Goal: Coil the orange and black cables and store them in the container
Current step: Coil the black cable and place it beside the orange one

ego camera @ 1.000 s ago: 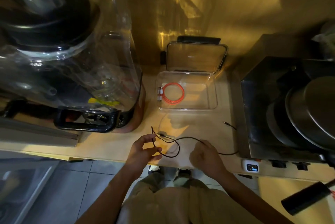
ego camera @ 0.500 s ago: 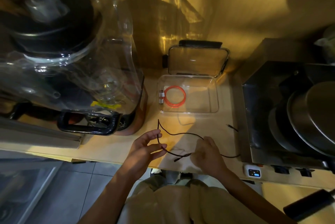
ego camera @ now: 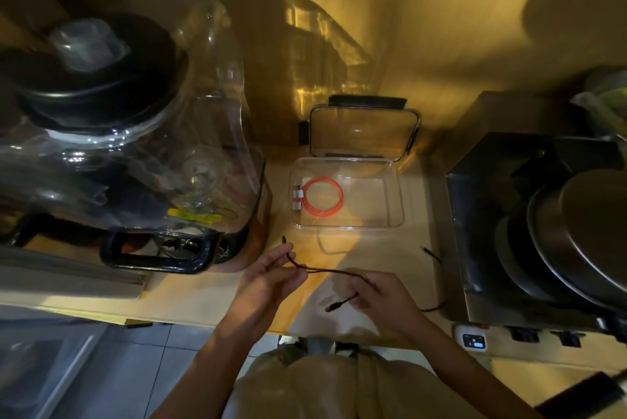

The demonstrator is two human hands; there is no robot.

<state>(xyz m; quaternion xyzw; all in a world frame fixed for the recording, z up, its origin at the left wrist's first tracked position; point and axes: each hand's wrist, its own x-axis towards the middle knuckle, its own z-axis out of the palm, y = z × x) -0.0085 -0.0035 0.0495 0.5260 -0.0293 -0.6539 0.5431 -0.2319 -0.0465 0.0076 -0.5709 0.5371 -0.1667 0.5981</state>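
Orange cable (ego camera: pixel 322 196) lies coiled at the left of the clear container (ego camera: pixel 395 215). Nearer, the black cable (ego camera: pixel 334 271) stretches between left hand (ego camera: pixel 268 277) and right hand (ego camera: pixel 383 296), both pinching it above the counter (ego camera: pixel 190 296).

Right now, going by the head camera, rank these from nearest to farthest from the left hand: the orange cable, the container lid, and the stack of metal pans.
From the left hand:
1. orange cable, coiled in the left part of the clear container, just beyond the hand.
2. container lid, propped against the wall behind the container.
3. stack of metal pans, far off to the right.
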